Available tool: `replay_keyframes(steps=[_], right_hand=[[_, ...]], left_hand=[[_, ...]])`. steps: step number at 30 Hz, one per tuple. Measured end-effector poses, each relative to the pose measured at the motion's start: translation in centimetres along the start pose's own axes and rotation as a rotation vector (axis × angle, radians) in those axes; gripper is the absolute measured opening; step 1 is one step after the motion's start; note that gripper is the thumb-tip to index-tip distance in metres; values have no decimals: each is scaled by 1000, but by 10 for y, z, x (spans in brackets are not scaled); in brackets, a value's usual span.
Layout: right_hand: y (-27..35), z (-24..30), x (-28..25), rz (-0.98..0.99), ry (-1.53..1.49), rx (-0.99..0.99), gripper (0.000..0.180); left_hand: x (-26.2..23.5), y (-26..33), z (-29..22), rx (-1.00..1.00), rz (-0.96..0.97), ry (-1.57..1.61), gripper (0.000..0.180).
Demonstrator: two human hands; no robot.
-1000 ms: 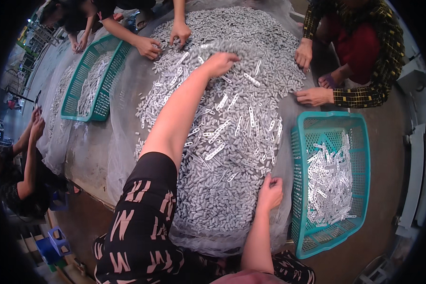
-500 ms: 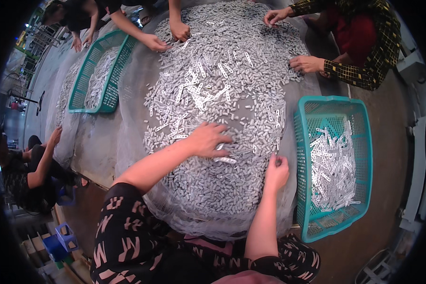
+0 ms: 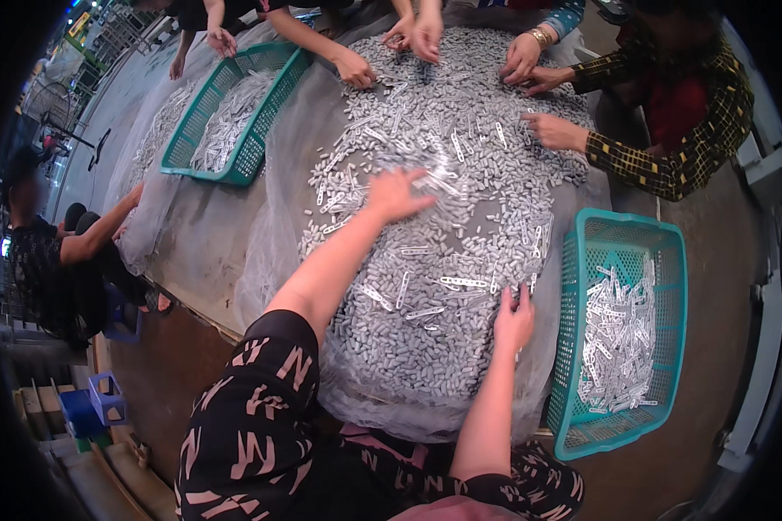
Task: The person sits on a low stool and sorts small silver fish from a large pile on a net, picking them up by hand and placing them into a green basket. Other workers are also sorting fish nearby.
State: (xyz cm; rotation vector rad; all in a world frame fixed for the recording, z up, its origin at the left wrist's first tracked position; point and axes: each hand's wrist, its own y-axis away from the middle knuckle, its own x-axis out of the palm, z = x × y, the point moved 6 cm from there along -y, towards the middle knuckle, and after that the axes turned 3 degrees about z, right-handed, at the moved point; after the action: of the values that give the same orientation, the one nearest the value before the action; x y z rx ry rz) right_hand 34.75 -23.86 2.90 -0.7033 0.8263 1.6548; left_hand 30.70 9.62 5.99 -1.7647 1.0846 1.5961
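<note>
A wide heap of small grey cylindrical pieces (image 3: 408, 347) covers the table, with flat pale strips with holes mixed in. My left hand (image 3: 398, 193) reaches over the middle of the heap, fingers spread and open, beside a cluster of strips (image 3: 439, 169) blurred by motion. Near the heap's right edge, my right hand (image 3: 515, 321) rests with its fingers apart, nothing visibly held. Several strips lie loose between my hands, among them a long strip (image 3: 463, 282) and another strip (image 3: 376, 298).
To my right stands a teal perforated basket (image 3: 573, 347) partly filled with strips. Another green basket (image 3: 254, 148) is at the far left. Co-workers' hands (image 3: 558, 132) work along the far and right sides. Translucent netting (image 3: 265, 252) lies under the heap.
My left hand has moved forward, away from me, over the strip cluster. Strips now lie spread nearer me. My right hand's fingers have parted. More co-workers' hands reach in at the far side.
</note>
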Motion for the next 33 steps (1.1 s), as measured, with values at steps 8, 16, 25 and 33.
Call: replay_keyframes(steps=[8, 16, 25, 33], right_hand=[[4, 3, 9, -97, 14, -193, 51], [42, 42, 10, 245, -111, -257, 30], [82, 47, 6, 164, -118, -258, 31], [100, 56, -18, 123, 149, -216, 20]], left_hand=[[7, 118, -102, 474, 248, 68, 45], [-13, 200, -98, 597, 325, -60, 42], [-6, 160, 29, -137, -2, 227, 51], [7, 219, -25, 56, 76, 297, 39]])
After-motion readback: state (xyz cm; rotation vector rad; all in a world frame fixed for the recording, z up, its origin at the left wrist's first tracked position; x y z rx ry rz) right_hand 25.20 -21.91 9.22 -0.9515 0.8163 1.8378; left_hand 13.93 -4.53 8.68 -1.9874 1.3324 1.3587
